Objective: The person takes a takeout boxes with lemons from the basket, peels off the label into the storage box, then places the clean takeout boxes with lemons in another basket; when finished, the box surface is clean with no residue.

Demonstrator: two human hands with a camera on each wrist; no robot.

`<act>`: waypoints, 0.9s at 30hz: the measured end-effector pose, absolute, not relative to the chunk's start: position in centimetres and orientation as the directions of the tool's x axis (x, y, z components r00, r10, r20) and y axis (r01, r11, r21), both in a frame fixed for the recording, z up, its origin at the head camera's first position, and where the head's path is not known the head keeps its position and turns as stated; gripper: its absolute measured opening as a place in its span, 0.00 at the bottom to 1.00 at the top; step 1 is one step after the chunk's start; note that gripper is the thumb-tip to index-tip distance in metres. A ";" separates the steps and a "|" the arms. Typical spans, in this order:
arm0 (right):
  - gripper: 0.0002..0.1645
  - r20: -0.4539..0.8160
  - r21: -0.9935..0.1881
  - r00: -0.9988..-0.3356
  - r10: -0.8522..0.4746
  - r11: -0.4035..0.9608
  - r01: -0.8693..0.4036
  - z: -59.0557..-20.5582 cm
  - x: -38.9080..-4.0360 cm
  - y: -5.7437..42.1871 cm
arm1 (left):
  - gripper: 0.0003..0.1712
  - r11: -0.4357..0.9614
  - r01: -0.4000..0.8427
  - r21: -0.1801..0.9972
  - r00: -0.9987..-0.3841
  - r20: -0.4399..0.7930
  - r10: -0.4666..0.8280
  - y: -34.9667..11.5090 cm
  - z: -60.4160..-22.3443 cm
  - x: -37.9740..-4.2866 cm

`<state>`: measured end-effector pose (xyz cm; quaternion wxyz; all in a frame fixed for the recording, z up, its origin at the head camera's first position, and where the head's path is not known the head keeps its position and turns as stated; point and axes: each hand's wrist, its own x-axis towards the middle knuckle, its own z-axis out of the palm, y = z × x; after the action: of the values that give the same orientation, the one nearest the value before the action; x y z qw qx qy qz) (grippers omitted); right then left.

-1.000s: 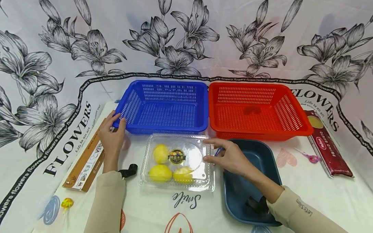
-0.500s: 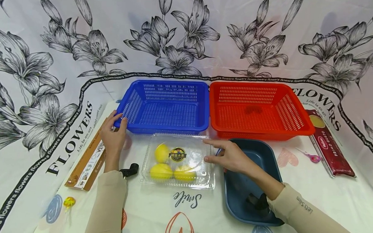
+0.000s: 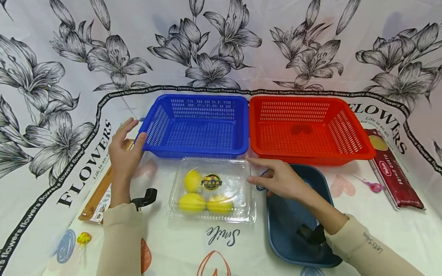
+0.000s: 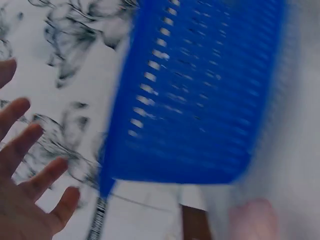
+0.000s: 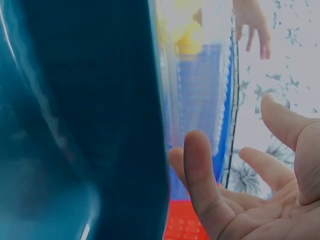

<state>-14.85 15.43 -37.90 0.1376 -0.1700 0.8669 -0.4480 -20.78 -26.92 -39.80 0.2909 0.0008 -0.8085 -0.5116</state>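
Note:
My left hand (image 3: pixel 123 155) is beside the front left corner of the blue basket (image 3: pixel 158 150). Its fingers are spread and hold nothing; the left wrist view shows a gap between them and the basket. My right hand (image 3: pixel 283 178) hovers over the left edge of the dark blue tray (image 3: pixel 297 246), fingers partly extended with nothing in them. Just left of its fingertips sits a clear plastic clamshell box (image 3: pixel 233 191), lid down, with three yellow lemons (image 3: pixel 192 202) inside. In the right wrist view the tray's wall (image 5: pixel 125 125) fills the left side.
A red basket (image 3: pixel 309 160) stands right of the blue one. A brown pasta box (image 3: pixel 98 202) lies at left, a dark red spaghetti pack (image 3: pixel 398 176) at right. Lollipops lie near both: a yellow one (image 3: pixel 84 238) and a pink one (image 3: pixel 375 187). A flowered cloth backs the table.
My left hand has come away from the blue basket's corner, moving left and slightly up. The right hand has shifted a little to the right. The box and baskets keep their places.

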 end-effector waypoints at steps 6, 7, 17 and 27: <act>0.28 0.081 -0.832 -0.960 -0.269 0.512 -0.214 -37.1 -15.3 15.9 | 0.31 0.518 0.386 0.763 -0.909 0.411 0.072 -24.5 -36.4 -19.4; 0.26 0.109 -0.836 -0.964 -0.241 0.502 -0.220 -37.0 -15.3 15.9 | 0.31 0.529 0.394 0.752 -0.914 0.381 0.139 -24.0 -36.0 -19.2; 0.19 0.241 -0.856 -0.949 -0.204 0.416 -0.307 -36.5 -16.2 15.7 | 0.27 0.557 0.461 0.690 -0.822 0.095 0.562 -20.7 -36.1 -17.8; 0.19 0.182 -0.863 -0.920 -0.347 0.392 -0.318 -36.8 -16.9 14.5 | 0.29 0.551 0.511 0.659 -0.731 -0.004 0.682 -20.8 -37.3 -17.8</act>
<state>-16.85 14.50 -36.80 0.0141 -0.1996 0.8341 -0.5141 -17.81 -20.82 -37.31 -0.1310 -0.3426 -0.8709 -0.3271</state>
